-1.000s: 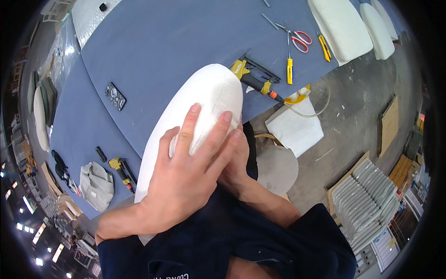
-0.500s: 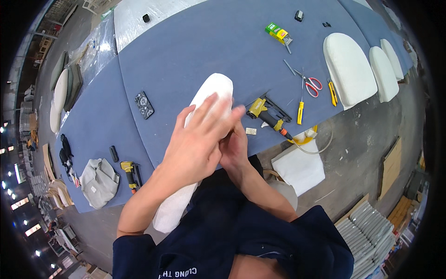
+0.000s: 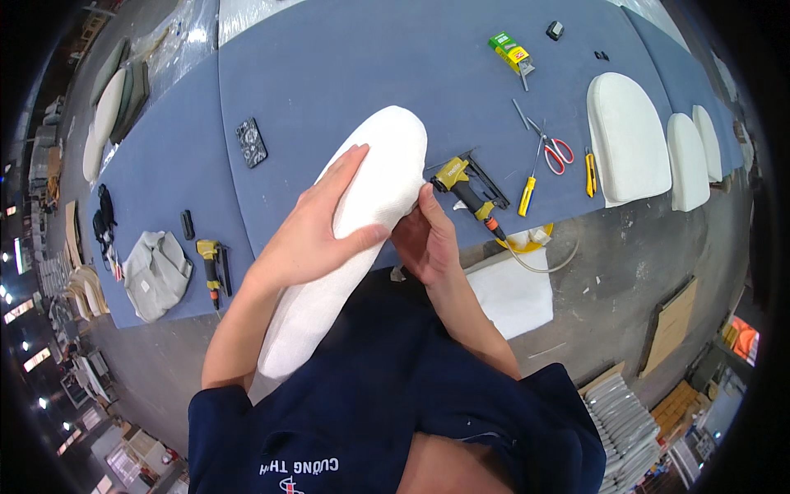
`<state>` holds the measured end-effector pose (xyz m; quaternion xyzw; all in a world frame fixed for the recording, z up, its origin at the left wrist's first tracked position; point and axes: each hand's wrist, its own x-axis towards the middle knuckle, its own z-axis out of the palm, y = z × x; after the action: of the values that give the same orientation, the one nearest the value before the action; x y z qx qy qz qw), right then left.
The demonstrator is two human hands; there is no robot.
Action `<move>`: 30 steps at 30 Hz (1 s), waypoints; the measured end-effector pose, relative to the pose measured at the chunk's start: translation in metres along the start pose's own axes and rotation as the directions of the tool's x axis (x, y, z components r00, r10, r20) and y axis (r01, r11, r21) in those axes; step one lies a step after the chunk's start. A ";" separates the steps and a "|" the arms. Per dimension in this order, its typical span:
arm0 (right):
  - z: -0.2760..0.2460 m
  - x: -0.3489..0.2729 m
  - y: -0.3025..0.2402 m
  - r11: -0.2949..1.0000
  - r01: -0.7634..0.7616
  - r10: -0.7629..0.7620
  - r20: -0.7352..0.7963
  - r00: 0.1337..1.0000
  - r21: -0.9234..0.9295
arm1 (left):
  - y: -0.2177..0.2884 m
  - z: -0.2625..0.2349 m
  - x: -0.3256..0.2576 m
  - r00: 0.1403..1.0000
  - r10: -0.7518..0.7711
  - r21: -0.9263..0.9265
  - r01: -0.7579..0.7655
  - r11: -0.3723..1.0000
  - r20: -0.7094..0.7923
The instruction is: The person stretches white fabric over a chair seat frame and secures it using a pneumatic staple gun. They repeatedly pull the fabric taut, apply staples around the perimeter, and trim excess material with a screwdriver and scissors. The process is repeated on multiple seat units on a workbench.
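A long white fabric-covered cushion (image 3: pixel 383 165) stands on edge at a slant in front of my body, its rounded end over the table. My left hand (image 3: pixel 309 226) lies flat on its upper side, fingers stretched toward the far end and thumb spread apart. At the cushion's right edge, my right hand (image 3: pixel 429 235) grips the rim with the thumb uppermost; its other fingers are partly hidden beneath. Just right of it lies a yellow and black staple gun (image 3: pixel 465 189) with a hose attached.
On the blue table (image 3: pixel 329 66) lie red-handled scissors (image 3: pixel 555 156), a yellow screwdriver (image 3: pixel 527 198), a yellow cutter (image 3: pixel 590 173), a phone (image 3: pixel 251 142), a second staple gun (image 3: pixel 212 267), grey cloth (image 3: pixel 156 276) and a green-yellow box (image 3: pixel 510 53). White cushions (image 3: pixel 629 136) stand at the right.
My left hand, blurred in motion before, has settled on the cushion with the thumb apart. The cushion shows more of its face. My view has shifted slightly.
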<state>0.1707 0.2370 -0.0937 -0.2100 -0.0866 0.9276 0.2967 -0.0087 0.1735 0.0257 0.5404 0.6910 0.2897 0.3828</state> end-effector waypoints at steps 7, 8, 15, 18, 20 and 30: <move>-0.025 -0.016 -0.009 0.982 -0.081 0.063 -0.111 0.992 -0.168 | -0.114 0.016 -0.053 0.931 -0.364 -0.210 0.350 0.913 -0.029; -0.027 -0.022 -0.008 0.970 -0.122 0.088 -0.167 0.982 -0.210 | -0.147 0.023 -0.066 0.905 -0.422 -0.197 0.405 0.893 -0.049; -0.029 -0.050 -0.015 0.988 -0.070 0.062 -0.060 0.996 -0.139 | -0.266 0.080 -0.170 0.700 -0.707 -0.929 0.318 0.189 0.096; -0.004 -0.044 -0.015 0.916 -0.049 0.040 -0.033 0.999 -0.398 | -0.242 0.086 -0.164 0.780 -0.604 -0.982 0.077 -0.170 0.166; 0.008 -0.035 -0.017 0.896 -0.068 0.064 -0.024 0.998 -0.439 | -0.180 0.079 -0.149 0.858 -0.512 -0.969 -0.099 -0.228 0.033; -0.152 0.060 0.048 0.163 -0.055 -0.347 -0.110 0.931 -0.985 | -0.285 0.171 -0.255 0.390 -0.908 -0.761 0.540 0.360 -0.153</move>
<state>0.1687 0.2389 -0.2639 -0.4840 -0.6316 0.5747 0.1916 0.0172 -0.1470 -0.2439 -0.1128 0.8065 0.4198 0.4008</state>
